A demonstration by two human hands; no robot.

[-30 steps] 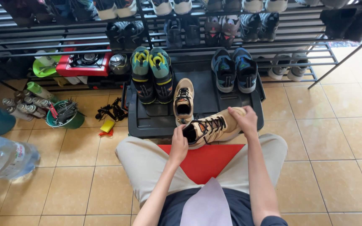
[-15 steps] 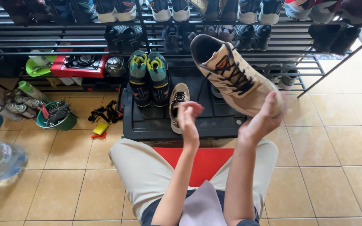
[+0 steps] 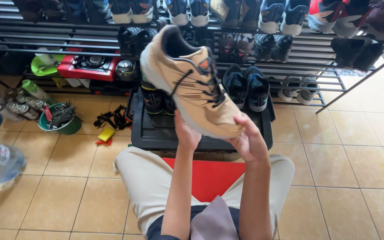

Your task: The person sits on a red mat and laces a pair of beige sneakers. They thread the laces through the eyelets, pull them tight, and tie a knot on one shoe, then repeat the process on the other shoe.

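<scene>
Above the lap, the tan sneaker (image 3: 192,82) is held up, heel far, toe near. The left hand (image 3: 186,133) cups its sole from below, fingers closed on it; the right hand (image 3: 247,142) grips the toe. Keeping both holds firm should steady it over the black tray (image 3: 156,135) before the shoe rack (image 3: 67,40).

Bare tiles (image 3: 347,155) rightward — shoe rack (image 3: 290,49) blocks ahead.

shoe (image 3: 192,82) above the tray (image 3: 156,135) — rack (image 3: 67,40) behind, bucket (image 3: 61,124) left.
</scene>
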